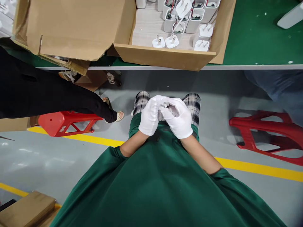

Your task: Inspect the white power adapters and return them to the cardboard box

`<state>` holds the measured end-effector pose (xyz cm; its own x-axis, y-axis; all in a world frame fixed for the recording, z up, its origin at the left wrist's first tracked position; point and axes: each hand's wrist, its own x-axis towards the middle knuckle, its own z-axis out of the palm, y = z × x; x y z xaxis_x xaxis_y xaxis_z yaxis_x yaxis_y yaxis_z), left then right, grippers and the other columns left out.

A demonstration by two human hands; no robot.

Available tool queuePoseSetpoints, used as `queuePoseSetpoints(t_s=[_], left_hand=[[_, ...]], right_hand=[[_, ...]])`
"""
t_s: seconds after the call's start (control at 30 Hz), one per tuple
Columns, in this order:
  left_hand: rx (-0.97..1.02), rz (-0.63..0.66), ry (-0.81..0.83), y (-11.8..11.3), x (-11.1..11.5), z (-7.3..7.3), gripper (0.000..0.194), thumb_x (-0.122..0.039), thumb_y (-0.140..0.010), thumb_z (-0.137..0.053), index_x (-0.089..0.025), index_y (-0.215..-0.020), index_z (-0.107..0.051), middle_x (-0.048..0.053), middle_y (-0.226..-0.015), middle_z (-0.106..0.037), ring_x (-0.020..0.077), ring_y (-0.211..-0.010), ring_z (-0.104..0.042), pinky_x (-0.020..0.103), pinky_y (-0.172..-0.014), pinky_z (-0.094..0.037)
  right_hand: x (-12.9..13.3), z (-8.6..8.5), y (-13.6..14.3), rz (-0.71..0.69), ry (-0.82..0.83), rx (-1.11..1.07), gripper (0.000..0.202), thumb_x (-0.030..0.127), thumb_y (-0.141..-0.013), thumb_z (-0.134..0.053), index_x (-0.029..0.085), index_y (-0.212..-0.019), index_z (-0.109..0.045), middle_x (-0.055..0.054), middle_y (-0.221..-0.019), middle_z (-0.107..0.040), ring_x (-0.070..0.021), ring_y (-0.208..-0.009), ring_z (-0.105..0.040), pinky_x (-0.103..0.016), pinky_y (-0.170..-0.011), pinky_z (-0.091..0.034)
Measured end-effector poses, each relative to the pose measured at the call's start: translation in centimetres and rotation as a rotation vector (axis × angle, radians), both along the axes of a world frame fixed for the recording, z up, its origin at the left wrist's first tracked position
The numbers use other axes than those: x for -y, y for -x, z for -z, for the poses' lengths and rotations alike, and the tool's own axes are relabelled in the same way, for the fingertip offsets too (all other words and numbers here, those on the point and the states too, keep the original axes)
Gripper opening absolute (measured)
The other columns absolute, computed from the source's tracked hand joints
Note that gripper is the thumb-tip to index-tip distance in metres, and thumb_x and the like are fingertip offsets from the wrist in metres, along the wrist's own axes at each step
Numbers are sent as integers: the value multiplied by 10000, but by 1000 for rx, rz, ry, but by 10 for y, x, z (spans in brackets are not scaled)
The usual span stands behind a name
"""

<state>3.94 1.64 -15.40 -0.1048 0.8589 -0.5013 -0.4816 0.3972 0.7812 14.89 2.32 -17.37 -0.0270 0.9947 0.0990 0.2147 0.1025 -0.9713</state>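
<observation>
My left hand, in a white glove, is closed with its fingers curled in front of my lap. Against it works my right hand, also gloved, with thumb and fingers pinched together. Between the two sits a white charger plug; a bit of its metal prongs shows, and the gloves cover most of its body. Beyond my hands, on the bench, a cardboard box holds several white chargers, some with prongs up and others as uncapped housings with red and black wires.
The green bench runs across the top, with a white device at its right. A person's black-clad leg and a red stool are at left. Another red stool stands at right. Cardboard boxes lie at lower left.
</observation>
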Motion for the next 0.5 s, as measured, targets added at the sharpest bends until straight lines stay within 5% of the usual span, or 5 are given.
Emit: queuePoseSetpoints(t_s=[0.2,0.37,0.5], left_hand=[[-41,72,-84,1,-1,3,480,-645,-925,-478,-203,-803,-620,-14,-494,-501,94,-419,-371,260,-421,-247],[39,112,-126,4,-6,13,530,-694,-886,-495,-221,-1083,-628,-57,-519,-463,87,-399,-352,248,-421,-271],[63,95,-119,5,-8,15,466,-617,-869,-580,-268,-1177,-580,-70,-585,-531,78,-384,-395,226,-405,-278]], right_hand=[[-3,-1,-4,-44,225,-264,270,461,-859,-680,266,-1042,-710,-27,-1004,-689,-117,-595,-609,-310,-573,-563],[-7,1,1,-78,343,-430,253,429,-841,-705,232,-987,-643,27,-700,-672,-116,-476,-580,-278,-471,-503],[-9,4,3,-60,376,-469,290,433,-800,-751,236,-958,-609,36,-677,-672,-115,-459,-576,-261,-432,-468]])
